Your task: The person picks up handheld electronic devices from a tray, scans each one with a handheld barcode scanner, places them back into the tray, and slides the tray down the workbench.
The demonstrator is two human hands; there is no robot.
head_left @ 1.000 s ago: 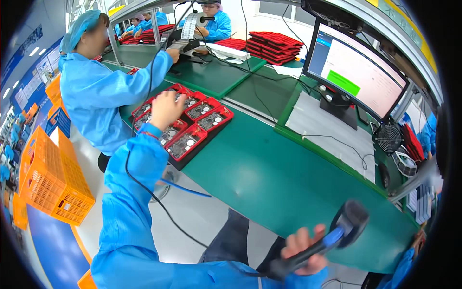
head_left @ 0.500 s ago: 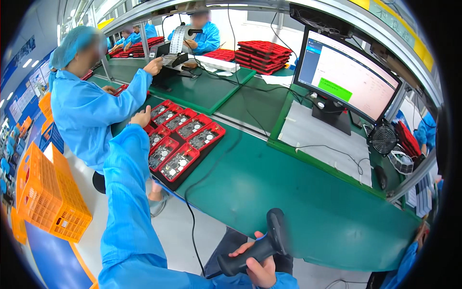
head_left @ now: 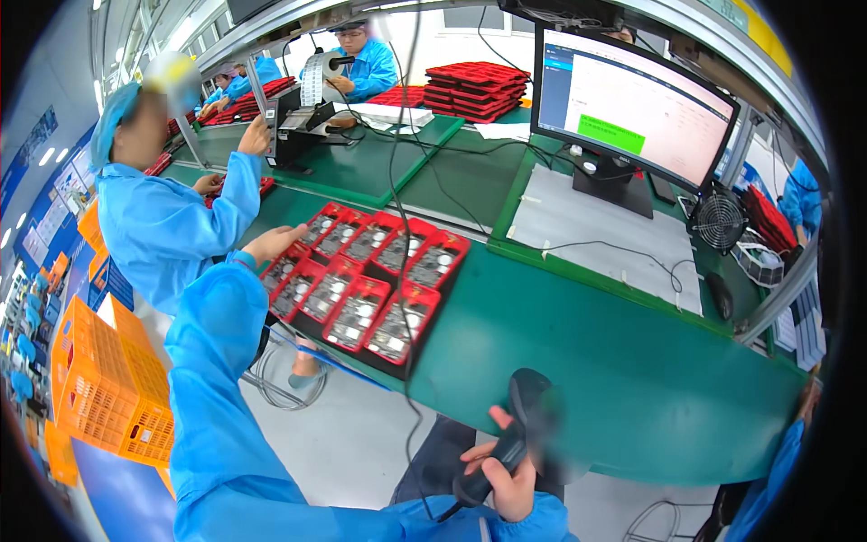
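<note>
My right hand [head_left: 510,486] is wrapped round the handle of a black handheld barcode scanner [head_left: 526,397], held just off the bench's near edge. A cable runs up from near the scanner's handle. On the left, my left hand [head_left: 274,244] grips the far left edge of a red tray [head_left: 388,287], its fingertips partly hidden against the rim. Several circuit boards [head_left: 396,332] lie in the tray's compartments, one in each. Beneath the tray a black base shows along its near edge, on the green bench [head_left: 560,361].
A monitor [head_left: 632,117] stands behind a white sheet [head_left: 596,235] at the right, near a mouse [head_left: 720,295] and a fan [head_left: 719,219]. A co-worker [head_left: 172,217] stands at the left by a label printer [head_left: 302,117]. Stacked red trays [head_left: 474,90] are behind; orange crates [head_left: 113,388] lower left.
The red tray has slid right along the bench, with my left hand at its edge. The scanner has tilted more upright in my right hand. The whole view has shifted slightly.
</note>
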